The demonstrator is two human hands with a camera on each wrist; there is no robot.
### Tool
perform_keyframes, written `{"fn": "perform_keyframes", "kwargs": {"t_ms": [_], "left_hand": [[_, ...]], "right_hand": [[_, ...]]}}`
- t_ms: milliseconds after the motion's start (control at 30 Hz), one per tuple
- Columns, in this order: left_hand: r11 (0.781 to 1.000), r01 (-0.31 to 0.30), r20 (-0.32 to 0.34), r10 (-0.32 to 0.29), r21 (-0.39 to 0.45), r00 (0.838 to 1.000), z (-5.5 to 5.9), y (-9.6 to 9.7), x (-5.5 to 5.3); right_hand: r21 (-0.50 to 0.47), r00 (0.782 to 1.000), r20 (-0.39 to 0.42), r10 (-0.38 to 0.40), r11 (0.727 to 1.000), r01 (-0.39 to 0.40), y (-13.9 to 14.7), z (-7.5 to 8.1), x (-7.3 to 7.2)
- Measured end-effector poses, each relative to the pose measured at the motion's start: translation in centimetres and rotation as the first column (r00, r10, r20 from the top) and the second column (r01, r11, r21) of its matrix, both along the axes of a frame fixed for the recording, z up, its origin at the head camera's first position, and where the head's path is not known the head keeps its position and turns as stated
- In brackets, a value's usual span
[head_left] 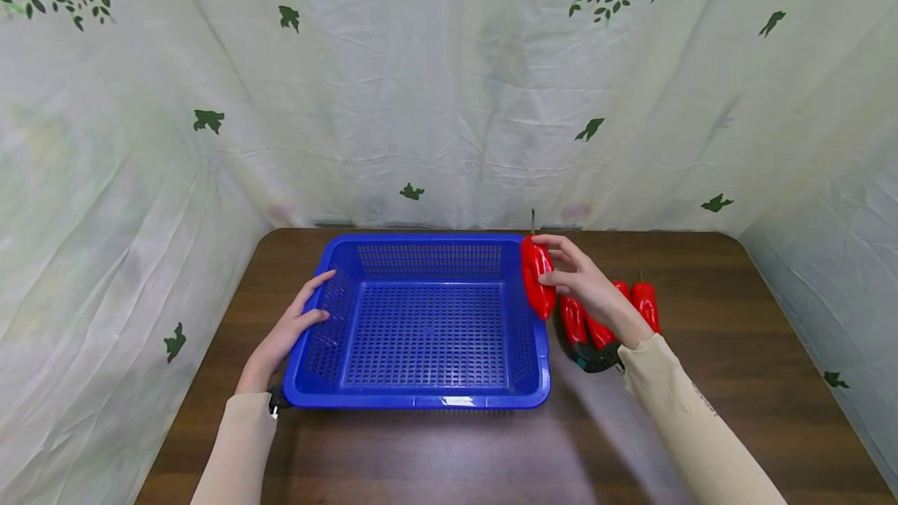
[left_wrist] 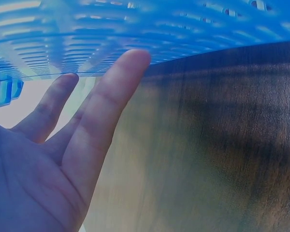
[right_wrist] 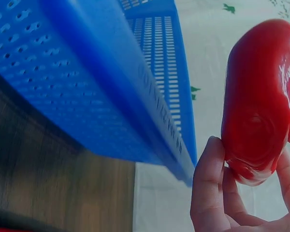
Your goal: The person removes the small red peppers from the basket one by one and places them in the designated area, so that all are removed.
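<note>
A blue plastic basket [head_left: 351, 400] with slotted walls and floor stands on the table, with nothing seen inside. My left hand [head_left: 286, 332] holds its left rim, thumb and a finger reaching over the edge. In the left wrist view, other fingers [left_wrist: 94, 123] stretch along the basket's outer wall. My right hand [head_left: 584, 280] grips a glossy red pepper [head_left: 537, 277] between thumb and fingers, close by the right rim. That pepper [right_wrist: 258, 96] is upright in the head view, its dark stem pointing away. Several more red peppers [head_left: 645, 304] lie right of the basket, partly hidden by my right hand and wrist.
Brown wooden table [head_left: 744, 380] extends to the right and in front of the basket. A pale cloth curtain [head_left: 449, 100] with green leaf and bird prints closes off the back and both sides. Black wrist gear [head_left: 595, 357] covers part of the loose peppers.
</note>
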State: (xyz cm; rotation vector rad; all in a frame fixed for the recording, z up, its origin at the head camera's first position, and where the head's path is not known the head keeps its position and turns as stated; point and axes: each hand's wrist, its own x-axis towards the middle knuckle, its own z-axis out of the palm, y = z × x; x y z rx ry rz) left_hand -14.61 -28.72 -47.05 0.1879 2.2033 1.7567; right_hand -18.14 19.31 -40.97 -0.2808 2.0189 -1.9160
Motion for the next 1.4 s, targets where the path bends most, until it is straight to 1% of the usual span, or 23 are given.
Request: {"fn": "perform_keyframes", "kwargs": {"t_ms": [233, 400, 567, 833, 1000, 1133, 1300, 1400], "left_hand": [[1.0, 0.002, -0.008, -0.002, 0.005, 1.0, 0.0, 0.0, 0.0], [1.0, 0.003, -0.008, -0.003, 0.006, 1.0, -0.1, 0.0, 0.0], [1.0, 0.003, -0.01, -0.003, 0.009, 1.0, -0.1, -0.1, 0.0], [0.999, 0.0, -0.002, 0.0, 0.037, 1.0, -0.1, -0.1, 0.0], [0.998, 0.002, 0.01, -0.003, 0.06, 1.0, -0.1, -0.1, 0.0], [0.998, 0.002, 0.011, -0.002, 0.056, 1.0, -0.1, -0.1, 0.0], [0.998, -0.002, 0.019, 0.001, 0.055, 1.0, -0.1, 0.0, 0.0], [0.998, -0.001, 0.016, 0.001, 0.055, 1.0, -0.1, 0.0, 0.0]], "right_hand": [[-0.002, 1.0, -0.014, -0.014, 1.0, 0.014, 1.8, -0.4, 0.4], [0.016, 0.999, -0.008, -0.048, 0.999, 0.048, 3.2, -0.6, 0.8], [-0.001, 0.997, -0.001, -0.074, 0.997, 0.074, 4.8, -0.7, 1.3], [0.052, 0.994, -0.013, -0.109, 0.993, 0.109, 7.1, -1.4, 2.0], [0.032, 0.993, -0.017, -0.118, 0.992, 0.118, 8.1, -1.8, 2.2], [0.032, 0.992, -0.04, -0.119, 0.992, 0.12, 8.9, -1.9, 2.5], [0.053, 0.988, -0.061, -0.142, 0.988, 0.145, 9.8, -2.0, 2.8], [0.034, 0.986, -0.058, -0.154, 0.987, 0.156, 10.4, -2.2, 2.9]]}}
